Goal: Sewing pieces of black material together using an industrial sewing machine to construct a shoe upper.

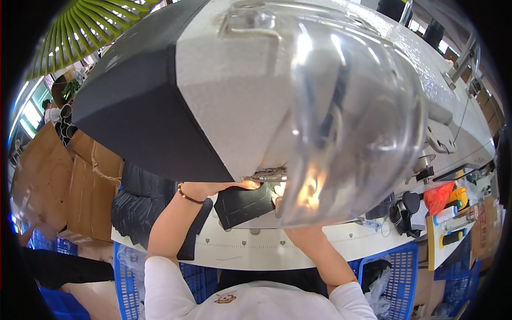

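Observation:
A black flat sheet-like piece (pixel 245 205) lies on the white worktable under a large white and dark grey machine head (pixel 229 96) that looks like a sewing machine. My left hand (pixel 229 186) reaches under the machine's edge, with a finger stretched along the far edge of the black piece; the machine hides the rest. My right hand (pixel 305 233) reaches in behind a clear curved plastic guard (pixel 362 133). Its fingertips glint near the piece's right end, but the guard smears their shape. A beaded bracelet (pixel 191 194) circles my left wrist.
Stacked black pieces (pixel 138 205) lie left of my left forearm. A ruler-marked table edge (pixel 245 250) curves before me. Blue baskets (pixel 397 272) stand below; cardboard boxes (pixel 88 197) are at left. A board with thread spools (pixel 450 234) lies right, near a red bag (pixel 438 197).

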`<state>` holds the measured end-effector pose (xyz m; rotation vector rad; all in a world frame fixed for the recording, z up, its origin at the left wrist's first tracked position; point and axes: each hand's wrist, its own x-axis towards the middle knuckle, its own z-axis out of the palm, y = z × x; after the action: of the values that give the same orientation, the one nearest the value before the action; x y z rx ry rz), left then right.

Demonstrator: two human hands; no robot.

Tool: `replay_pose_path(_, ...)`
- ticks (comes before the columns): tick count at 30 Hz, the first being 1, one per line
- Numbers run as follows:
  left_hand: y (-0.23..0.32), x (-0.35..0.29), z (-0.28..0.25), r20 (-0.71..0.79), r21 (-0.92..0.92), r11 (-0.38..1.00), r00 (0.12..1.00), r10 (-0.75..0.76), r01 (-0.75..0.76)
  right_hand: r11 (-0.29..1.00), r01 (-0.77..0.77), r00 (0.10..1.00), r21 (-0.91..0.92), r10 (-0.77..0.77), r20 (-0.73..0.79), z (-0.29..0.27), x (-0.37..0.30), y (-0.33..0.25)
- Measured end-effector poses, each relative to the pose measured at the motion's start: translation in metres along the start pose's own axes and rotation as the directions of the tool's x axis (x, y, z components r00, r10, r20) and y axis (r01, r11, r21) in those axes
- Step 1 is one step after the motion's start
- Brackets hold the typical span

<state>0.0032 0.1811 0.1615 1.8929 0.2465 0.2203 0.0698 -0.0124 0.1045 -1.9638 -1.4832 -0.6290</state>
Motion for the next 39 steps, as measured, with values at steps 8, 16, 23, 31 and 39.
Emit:
replay_pose_path(8, -0.014, 0.004, -0.009, -0.088, 0.397, 0.888, 0.953, 0.288, -0.232, 0.998, 0.031, 0.999, 0.060, -0.033, 0.023, -0.004, 0.000, 0.000)
replay_pose_path(16, -0.036, 0.011, -0.014, -0.209, 0.245, 0.939, 0.933, 0.294, -0.241, 0.993, -0.066, 0.992, 0.094, 0.055, 0.110, 0.004, -0.004, 0.000)
replay_pose_path(23, -0.057, 0.013, -0.014, -0.321, 0.085, 0.962, 0.907, 0.272, -0.259, 0.981, -0.127, 0.985, 0.145, 0.107, 0.135, 0.009, -0.008, 0.006)
replay_pose_path(31, -0.073, 0.011, -0.020, -0.378, 0.114, 0.942, 0.863, 0.335, -0.315, 0.999, -0.038, 0.999, -0.032, 0.039, 0.028, 0.015, -0.005, 0.005)
replay_pose_path(39, -0.064, 0.015, -0.015, -0.098, 0.141, 0.969, 0.972, 0.216, -0.201, 0.999, -0.026, 1.000, -0.046, 0.026, 0.005, 0.013, -0.001, 0.005)
